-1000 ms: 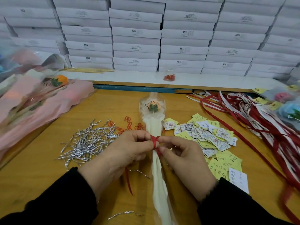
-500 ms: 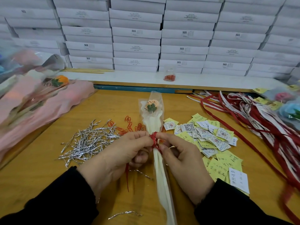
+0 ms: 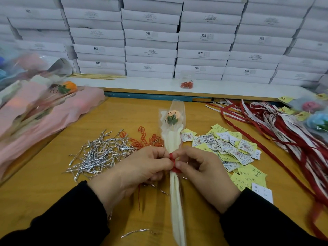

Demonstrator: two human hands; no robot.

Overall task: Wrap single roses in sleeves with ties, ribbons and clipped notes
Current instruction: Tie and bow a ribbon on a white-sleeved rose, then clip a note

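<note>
Both hands pinch a red ribbon [image 3: 173, 159] wound around the waist of a sleeved rose [image 3: 171, 116]: the left hand [image 3: 140, 172] holds it from the left with fingers curled under, the right hand [image 3: 202, 172] from the right with thumb and forefinger closed on the knot. The rose lies lengthwise on the wooden table [image 3: 44, 189], its orange head at the far end inside a clear sleeve with a cream liner, its stem end running near, between the two black sleeves. A thin red ribbon tail [image 3: 139, 197] hangs below the left hand.

Left of the rose, a heap of silver twist ties [image 3: 99, 153] lies partly behind the left hand, with red paper clips [image 3: 145, 137] just beyond it. One loose tie [image 3: 138, 232] lies near the bottom edge. Right of the rose, yellow and white note cards [image 3: 229, 148] spread out, some hidden by the right hand. Farther right lies a tangle of red and white ribbons [image 3: 284, 132], and finished roses [image 3: 316, 119] sit at the right edge. At the far left, pink wrapping sheets [image 3: 53, 114] are stacked with another orange rose [image 3: 69, 87] on top. White boxes [image 3: 150, 36] are stacked along the far side, with a small bag of red clips [image 3: 186, 84] on the ledge before them.
</note>
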